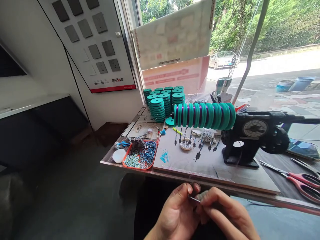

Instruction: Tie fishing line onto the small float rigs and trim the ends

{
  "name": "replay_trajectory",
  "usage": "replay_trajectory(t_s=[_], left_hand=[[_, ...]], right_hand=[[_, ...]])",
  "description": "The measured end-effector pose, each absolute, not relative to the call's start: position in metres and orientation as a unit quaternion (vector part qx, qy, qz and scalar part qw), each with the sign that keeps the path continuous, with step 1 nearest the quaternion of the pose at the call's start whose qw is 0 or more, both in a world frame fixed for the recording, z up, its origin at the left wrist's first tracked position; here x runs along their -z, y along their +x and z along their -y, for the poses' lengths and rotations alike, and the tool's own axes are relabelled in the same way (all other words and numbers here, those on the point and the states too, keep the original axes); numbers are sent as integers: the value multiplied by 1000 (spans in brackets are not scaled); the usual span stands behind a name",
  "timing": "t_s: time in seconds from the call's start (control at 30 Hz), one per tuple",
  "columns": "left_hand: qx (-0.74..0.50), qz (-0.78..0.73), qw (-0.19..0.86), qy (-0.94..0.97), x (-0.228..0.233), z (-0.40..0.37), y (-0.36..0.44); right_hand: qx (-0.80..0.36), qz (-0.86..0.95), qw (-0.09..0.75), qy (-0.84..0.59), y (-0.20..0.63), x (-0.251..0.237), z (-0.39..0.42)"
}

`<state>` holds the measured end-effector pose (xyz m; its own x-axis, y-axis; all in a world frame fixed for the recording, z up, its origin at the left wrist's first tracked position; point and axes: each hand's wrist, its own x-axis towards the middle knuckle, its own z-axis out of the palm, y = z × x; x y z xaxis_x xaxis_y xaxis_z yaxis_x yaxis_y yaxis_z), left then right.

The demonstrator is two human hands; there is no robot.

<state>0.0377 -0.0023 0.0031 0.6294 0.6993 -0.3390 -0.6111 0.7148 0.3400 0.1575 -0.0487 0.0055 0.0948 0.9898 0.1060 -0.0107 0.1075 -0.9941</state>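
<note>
The left hand (pixel 178 213) pinches a thin pin (pixel 194 199) lying level, its tip touching the right hand's (pixel 225 211) closed fingertips.

Readable marks are few. On the wall display board (pixel 93 43) of switches and sockets, a line of characters followed by the number "50" is printed above its red bottom strip; the characters cannot be made out. Red print is seen on the window posters (pixel 175 75), illegible. Numerals on the winder's dial (pixel 255 128) cannot be read.
</note>
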Motion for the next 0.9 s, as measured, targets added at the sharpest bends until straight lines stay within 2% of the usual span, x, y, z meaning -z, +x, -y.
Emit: replay_trajectory(t_s=[0.13, 0.2, 0.33, 0.4, 0.47, 0.57, 0.7, 0.8, 0.9], left_hand=[[-378, -219, 892, 114, -4, 3, 37], [-389, -226, 885, 121, -3, 4, 37], [-418, -257, 867, 93, 8, 8, 42], [-432, -273, 857, 63, 16, 10, 46], [-441, -282, 850, 62, 19, 11, 46], [-467, -292, 815, 181, 10, 8, 38], [-498, -352, 655, 447, -9, 1, 15], [-508, -371, 572, 526, -14, -6, -1], [-469, -301, 668, 493, -18, -11, -8]], right_hand=[[-432, 570, 511, -476, 162, 1, 48], [-382, 615, 499, -477, 161, 5, 46], [-156, 709, 499, -473, 153, 14, 37], [-37, 753, 463, -467, 151, 16, 33], [21, 780, 423, -460, 155, 14, 31], [59, 796, 410, -442, 171, 3, 31], [206, 756, 366, -502, 185, -19, 21], [121, 804, 295, -502, 176, -25, 9], [-73, 833, 260, -482, 166, -27, 8]])
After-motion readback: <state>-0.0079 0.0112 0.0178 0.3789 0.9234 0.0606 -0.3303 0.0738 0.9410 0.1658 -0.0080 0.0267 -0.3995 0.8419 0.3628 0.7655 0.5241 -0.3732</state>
